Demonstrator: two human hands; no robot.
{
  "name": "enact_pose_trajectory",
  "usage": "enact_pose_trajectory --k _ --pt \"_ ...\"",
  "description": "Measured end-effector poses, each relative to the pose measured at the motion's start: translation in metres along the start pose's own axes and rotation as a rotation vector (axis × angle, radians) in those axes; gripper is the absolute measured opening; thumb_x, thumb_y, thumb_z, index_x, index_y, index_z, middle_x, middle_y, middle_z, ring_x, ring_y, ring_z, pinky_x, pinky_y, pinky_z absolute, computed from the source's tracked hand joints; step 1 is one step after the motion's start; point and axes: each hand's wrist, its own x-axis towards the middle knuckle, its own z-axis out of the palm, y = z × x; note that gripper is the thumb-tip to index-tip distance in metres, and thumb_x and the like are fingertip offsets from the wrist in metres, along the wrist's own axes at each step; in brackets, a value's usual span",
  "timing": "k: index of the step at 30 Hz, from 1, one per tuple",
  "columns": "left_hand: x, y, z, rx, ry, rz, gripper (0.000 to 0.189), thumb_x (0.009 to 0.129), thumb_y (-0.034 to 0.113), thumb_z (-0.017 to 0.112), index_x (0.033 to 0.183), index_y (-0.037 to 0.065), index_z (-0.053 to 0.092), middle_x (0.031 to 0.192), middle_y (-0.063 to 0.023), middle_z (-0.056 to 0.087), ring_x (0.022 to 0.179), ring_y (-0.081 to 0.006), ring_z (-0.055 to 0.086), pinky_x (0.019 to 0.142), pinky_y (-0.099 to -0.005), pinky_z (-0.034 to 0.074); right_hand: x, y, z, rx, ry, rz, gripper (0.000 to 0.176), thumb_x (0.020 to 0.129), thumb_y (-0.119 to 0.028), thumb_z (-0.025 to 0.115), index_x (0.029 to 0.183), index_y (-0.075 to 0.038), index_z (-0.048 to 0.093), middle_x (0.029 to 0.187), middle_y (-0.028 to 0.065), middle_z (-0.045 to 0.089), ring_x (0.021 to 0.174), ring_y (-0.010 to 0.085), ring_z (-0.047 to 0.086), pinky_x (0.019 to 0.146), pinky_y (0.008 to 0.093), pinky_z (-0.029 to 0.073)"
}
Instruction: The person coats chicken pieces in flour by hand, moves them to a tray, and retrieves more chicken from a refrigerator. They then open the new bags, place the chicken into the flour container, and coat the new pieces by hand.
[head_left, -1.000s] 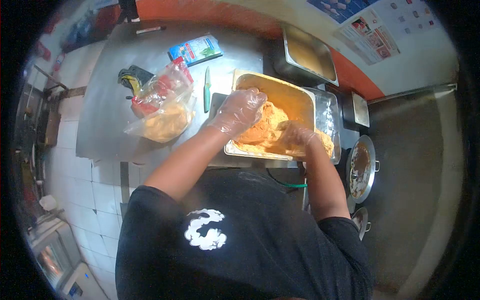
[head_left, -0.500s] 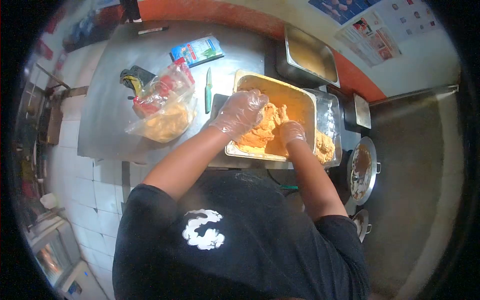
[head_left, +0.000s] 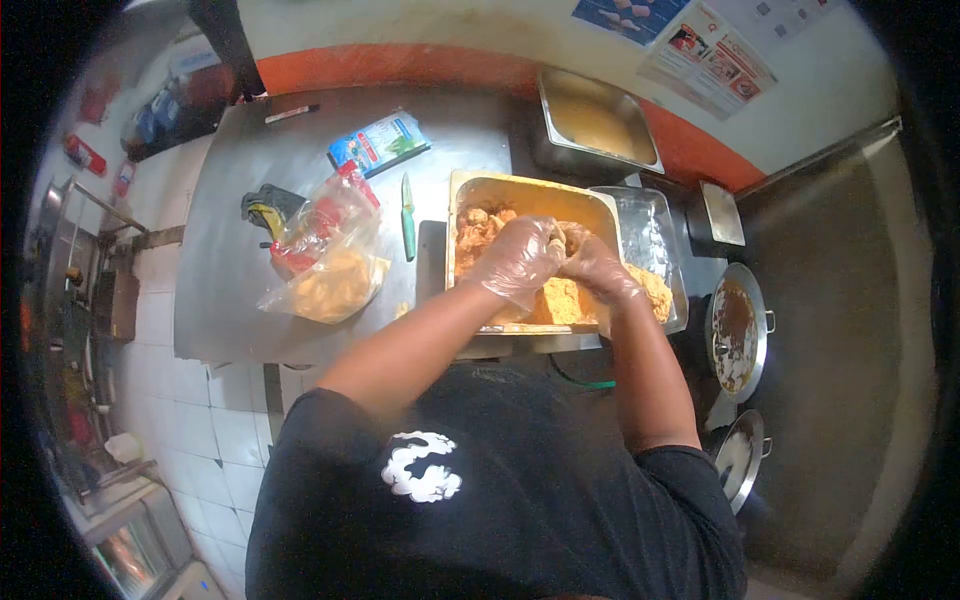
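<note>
A metal pan [head_left: 612,215] with orange-yellow coating inside sits on the steel table. Raw-looking pieces [head_left: 478,232] lie at its left end, and yellow breading [head_left: 562,302] is heaped near its front edge. Above the pan, my left hand [head_left: 522,258], in a clear plastic glove, is closed and touches the other hand. Also gloved, my right hand [head_left: 595,262] closes around a coated piece [head_left: 558,240] that both hands hold between them; fingers hide most of it. Right of the pan, a clear tray [head_left: 652,222] holds a breaded piece [head_left: 650,290].
Left of the pan lie a green knife [head_left: 408,222], a blue packet [head_left: 380,143], a plastic bag of yellow flour [head_left: 335,285] and a dark cloth [head_left: 270,210]. A deep metal pan [head_left: 600,125] stands behind. Round pans [head_left: 738,335] are at the right.
My hands have come together and lifted from the breading, pinching a piece. The view has shifted, showing more of the pan's left end.
</note>
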Motion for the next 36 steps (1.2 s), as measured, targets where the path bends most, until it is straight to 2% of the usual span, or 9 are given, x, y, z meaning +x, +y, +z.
enact_pose_trajectory --k 6,8,13,20,23,26,29,32,36 --pt "-0.003 -0.004 -0.030 0.277 0.193 0.043 0.019 0.089 0.017 0.066 0.101 0.006 0.077 0.102 -0.0186 0.078 0.103 -0.0365 0.073 0.101 -0.0473 0.054 0.023 -0.011 0.023 -0.624 0.030 0.271 0.067 0.076 -0.038 0.091 0.131 -0.006 0.072 0.122 0.0246 0.076 0.113 0.0381 0.074 0.098 0.0433 0.057" --pt "0.008 -0.005 -0.046 0.666 -0.052 0.027 0.021 0.087 0.019 0.069 0.102 0.008 0.078 0.104 -0.0186 0.078 0.105 -0.0372 0.073 0.099 -0.0487 0.054 0.025 -0.011 0.024 -0.704 0.023 0.319 0.058 0.077 -0.039 0.090 0.125 -0.008 0.077 0.118 0.0247 0.077 0.110 0.0395 0.075 0.095 0.0453 0.058" --pt "0.017 -0.022 -0.035 0.992 -0.408 0.046 0.026 0.085 0.026 0.075 0.105 0.011 0.080 0.105 -0.0178 0.078 0.106 -0.0394 0.072 0.097 -0.0527 0.053 0.024 0.005 0.023 -0.628 0.062 0.097 0.039 0.084 -0.021 0.085 0.120 -0.008 0.079 0.113 0.0239 0.077 0.102 0.0394 0.074 0.093 0.0458 0.057" --pt "0.007 0.004 -0.053 0.763 -0.222 0.085 0.041 0.085 0.031 0.078 0.120 0.011 0.077 0.111 -0.0203 0.075 0.111 -0.0406 0.069 0.099 -0.0551 0.052 0.005 -0.026 -0.017 -0.700 0.052 -0.196 0.027 0.092 -0.005 0.074 0.119 -0.003 0.076 0.111 0.0209 0.077 0.103 0.0380 0.073 0.092 0.0445 0.058" --pt "-0.020 -0.015 -0.067 0.560 0.072 0.240 0.054 0.083 0.030 0.079 0.133 0.009 0.070 0.114 -0.0227 0.073 0.110 -0.0421 0.069 0.099 -0.0555 0.051 -0.003 -0.014 -0.043 0.115 0.169 0.357 0.027 0.090 -0.009 0.077 0.116 -0.004 0.076 0.109 0.0206 0.076 0.101 0.0392 0.072 0.091 0.0431 0.058" --pt "-0.033 -0.023 -0.065 0.605 0.050 0.209 0.060 0.081 0.027 0.079 0.137 0.007 0.067 0.114 -0.0220 0.072 0.111 -0.0424 0.067 0.098 -0.0548 0.052 -0.008 0.002 -0.067 -1.127 0.004 0.075 0.025 0.093 -0.015 0.076 0.115 -0.004 0.075 0.110 0.0211 0.075 0.103 0.0392 0.071 0.094 0.0418 0.058" --pt "-0.032 -0.024 -0.061 0.707 0.003 0.185 0.058 0.081 0.024 0.078 0.135 0.006 0.067 0.115 -0.0208 0.072 0.113 -0.0414 0.067 0.097 -0.0543 0.052 -0.015 -0.013 -0.066 -1.249 -0.147 -0.266 0.022 0.098 -0.016 0.069 0.116 -0.004 0.074 0.110 0.0219 0.075 0.108 0.0382 0.072 0.097 0.0440 0.057" --pt "-0.034 -0.020 -0.057 0.786 -0.054 0.107 0.056 0.079 0.020 0.078 0.132 0.006 0.068 0.117 -0.0190 0.072 0.114 -0.0403 0.067 0.099 -0.0532 0.052 -0.023 -0.070 -0.054 -0.772 0.005 -0.133 0.023 0.100 -0.021 0.066 0.114 -0.005 0.075 0.109 0.0221 0.074 0.111 0.0385 0.071 0.099 0.0471 0.056" --pt "-0.044 -0.034 -0.049 0.863 0.135 0.292 0.054 0.076 0.017 0.078 0.129 0.008 0.068 0.120 -0.0167 0.073 0.115 -0.0394 0.068 0.102 -0.0514 0.052 -0.025 -0.076 -0.071 -0.954 -0.200 -0.202 0.028 0.100 -0.027 0.066 0.114 -0.004 0.074 0.108 0.0220 0.075 0.106 0.0395 0.072 0.095 0.0479 0.056"
